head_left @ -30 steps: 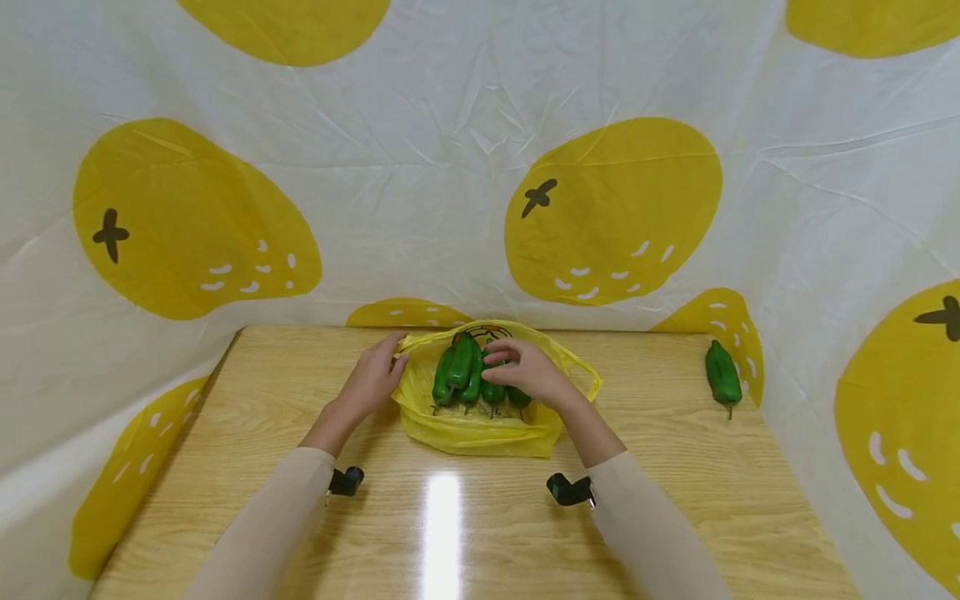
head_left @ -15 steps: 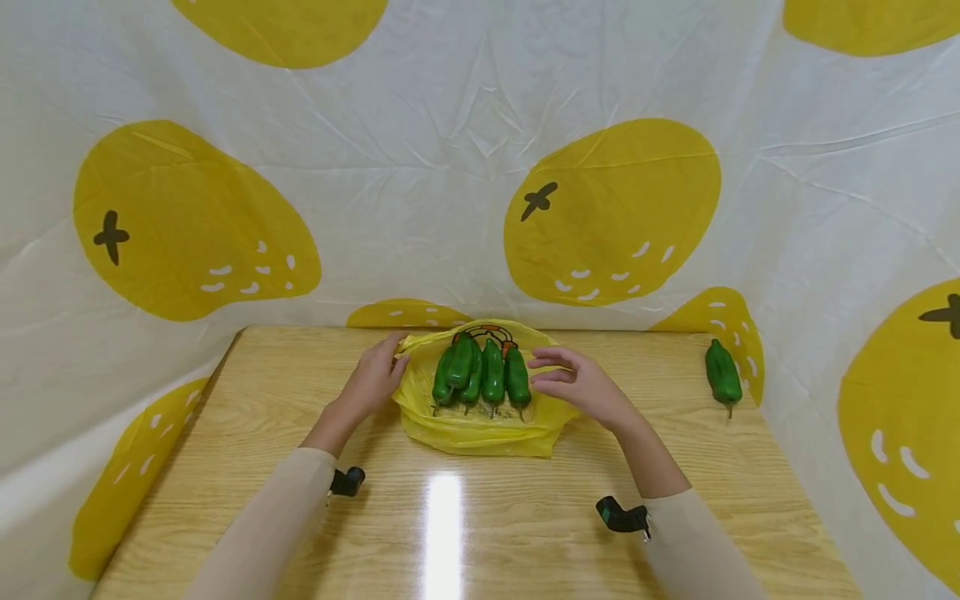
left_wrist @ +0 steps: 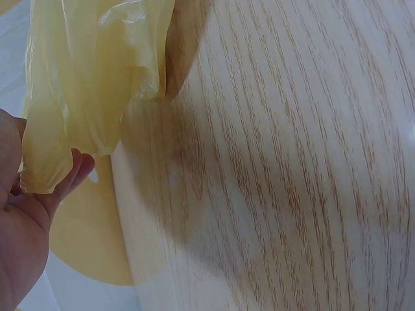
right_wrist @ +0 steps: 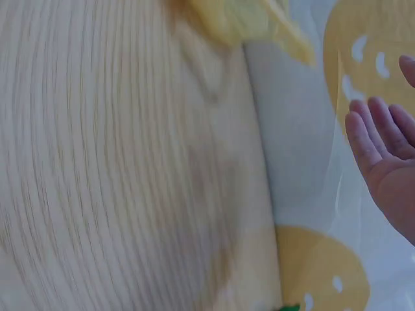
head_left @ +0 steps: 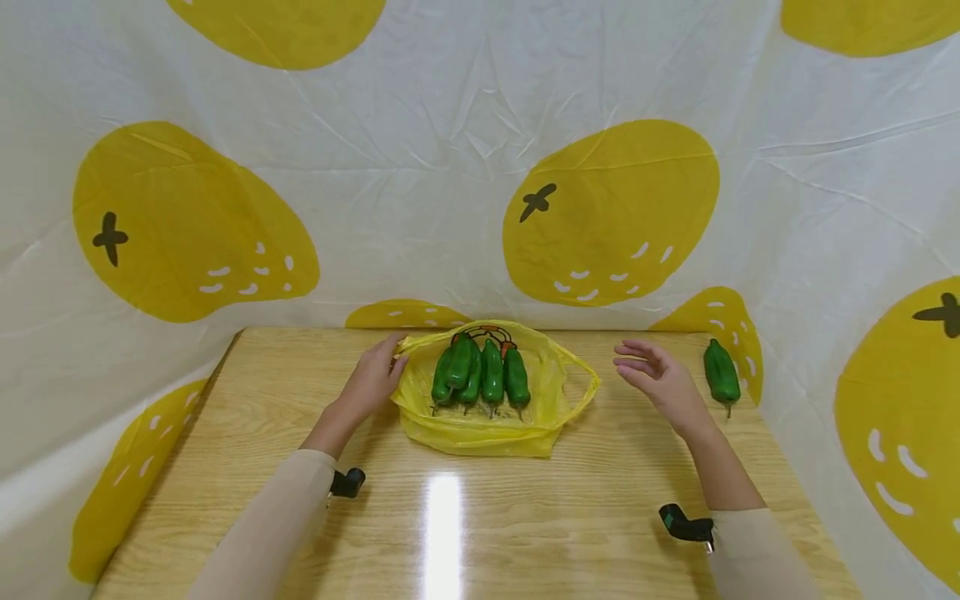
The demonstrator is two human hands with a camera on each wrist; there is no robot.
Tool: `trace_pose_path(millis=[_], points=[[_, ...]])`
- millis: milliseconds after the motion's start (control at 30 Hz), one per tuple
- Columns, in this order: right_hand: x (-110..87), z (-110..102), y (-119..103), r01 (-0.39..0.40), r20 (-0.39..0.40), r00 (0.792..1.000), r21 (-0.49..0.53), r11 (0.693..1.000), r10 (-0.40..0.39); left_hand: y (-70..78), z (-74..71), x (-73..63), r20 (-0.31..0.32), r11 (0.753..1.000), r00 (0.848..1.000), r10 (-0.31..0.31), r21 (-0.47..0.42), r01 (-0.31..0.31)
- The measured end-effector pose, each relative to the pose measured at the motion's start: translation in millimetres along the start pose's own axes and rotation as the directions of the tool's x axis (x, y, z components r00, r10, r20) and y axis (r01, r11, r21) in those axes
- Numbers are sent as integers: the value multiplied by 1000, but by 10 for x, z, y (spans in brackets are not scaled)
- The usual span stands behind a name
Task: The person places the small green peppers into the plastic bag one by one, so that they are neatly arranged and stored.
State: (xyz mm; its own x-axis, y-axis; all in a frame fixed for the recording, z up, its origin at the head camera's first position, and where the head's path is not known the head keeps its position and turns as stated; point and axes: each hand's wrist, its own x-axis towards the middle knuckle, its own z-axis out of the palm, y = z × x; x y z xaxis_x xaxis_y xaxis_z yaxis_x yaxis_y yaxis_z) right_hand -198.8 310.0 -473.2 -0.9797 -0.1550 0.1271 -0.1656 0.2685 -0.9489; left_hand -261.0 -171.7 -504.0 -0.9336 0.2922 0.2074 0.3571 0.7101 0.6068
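Note:
Several green peppers (head_left: 492, 372) lie side by side in the mouth of a yellow plastic bag (head_left: 480, 437), one of them on top of others at the left. My left hand (head_left: 369, 379) grips the bag's left edge; in the left wrist view the thin plastic (left_wrist: 84, 78) hangs between thumb and fingers. Over the table, right of the bag's handle loop, is my right hand (head_left: 663, 383), holding nothing, its fingers loosely extended. Apart from the others, a single green pepper (head_left: 722, 372) lies to the right of this hand; only its tip shows in the right wrist view.
The wood-grain table (head_left: 300, 533) ends at the back against a white cloth (head_left: 420, 225) printed with large yellow fruit. More of that cloth borders both sides. A bright light reflection lies on the table in front of the bag.
My right hand has left the peppers in the bag and moved right, toward the lone pepper. The bag's right handle loop shows again. My left hand has stayed on the bag's edge.

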Motion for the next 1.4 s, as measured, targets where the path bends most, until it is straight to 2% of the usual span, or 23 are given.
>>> trace_pose_path(millis=[133, 233, 400, 567, 700, 800, 967, 1233, 1400], points=[[-22, -271, 134, 5, -120, 993, -86, 996, -15, -11, 5, -14, 1, 1000, 1000, 0, -6, 0], [-48, -469, 229, -32, -206, 979, -207, 978, -12, -10, 12, -21, -3, 1000, 1000, 4, -13, -4], [-98, -762, 363, -181, -288, 955, -358, 916, 76, -26, 36, -28, -15, 1000, 1000, 3, -11, -4], [-164, -995, 505, -332, -349, 918, -424, 842, 186, -38, 50, -26, -25, 1000, 1000, 10, -2, -11], [-197, -1145, 630, -388, -371, 900, -443, 808, 229, -41, 49, -16, -28, 1000, 999, 18, -2, -18], [-194, -1221, 703, -388, -368, 901, -452, 803, 228, -37, 47, -14, -26, 1000, 1000, 17, -2, -17], [-140, -1295, 782, -356, -341, 919, -503, 787, 198, -7, 44, -22, -30, 1000, 1000, 4, 13, -3], [-80, -1336, 890, -366, -302, 926, -574, 733, 226, 93, 58, -36, -12, 986, 1000, 20, 166, -18], [-55, -1322, 945, -356, -270, 933, -592, 723, 238, 110, 71, -22, -9, 976, 999, 49, 214, -46]])
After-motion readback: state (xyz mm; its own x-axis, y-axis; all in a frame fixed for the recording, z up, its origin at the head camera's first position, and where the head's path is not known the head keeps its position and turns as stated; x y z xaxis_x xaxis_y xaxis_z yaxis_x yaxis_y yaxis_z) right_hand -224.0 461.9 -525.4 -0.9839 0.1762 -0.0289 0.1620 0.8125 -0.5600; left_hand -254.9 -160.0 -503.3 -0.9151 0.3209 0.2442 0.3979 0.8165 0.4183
